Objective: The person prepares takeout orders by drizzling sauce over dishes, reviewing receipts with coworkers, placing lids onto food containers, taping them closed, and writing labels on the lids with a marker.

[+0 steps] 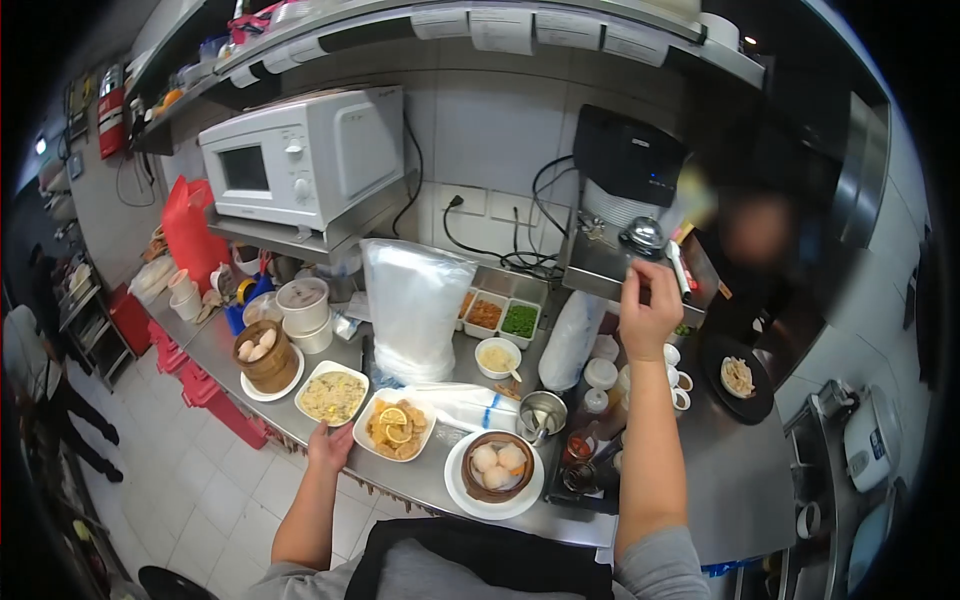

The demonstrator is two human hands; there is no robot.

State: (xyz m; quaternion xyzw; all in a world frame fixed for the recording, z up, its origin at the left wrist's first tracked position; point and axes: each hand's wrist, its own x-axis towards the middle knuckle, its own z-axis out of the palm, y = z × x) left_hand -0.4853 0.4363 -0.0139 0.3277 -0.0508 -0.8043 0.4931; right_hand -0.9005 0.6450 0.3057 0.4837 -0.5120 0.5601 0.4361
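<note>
My right hand [650,310] is raised at the upper right, its fingers closed together just below a silver call bell [643,236] by the printer; what is between the fingertips, if anything, is too small to tell. At the counter's front edge, my left hand [330,447] touches the near side of a white square bowl of fried rice [332,396], fingers apart. Right of it stands a bowl of fried food topped with lemon slices [396,425]. Dumplings in a bamboo steamer [497,468] sit on a white plate [462,490]. Another steamer [267,362] stands at the left.
A microwave [345,150] and a printer [625,155] stand at the back. Plastic bags [410,310], topping trays [520,320], sauce jars [600,374] and a ladle pot [542,412] crowd the counter. A blurred person [760,235] is at the right, near a black plate [752,405].
</note>
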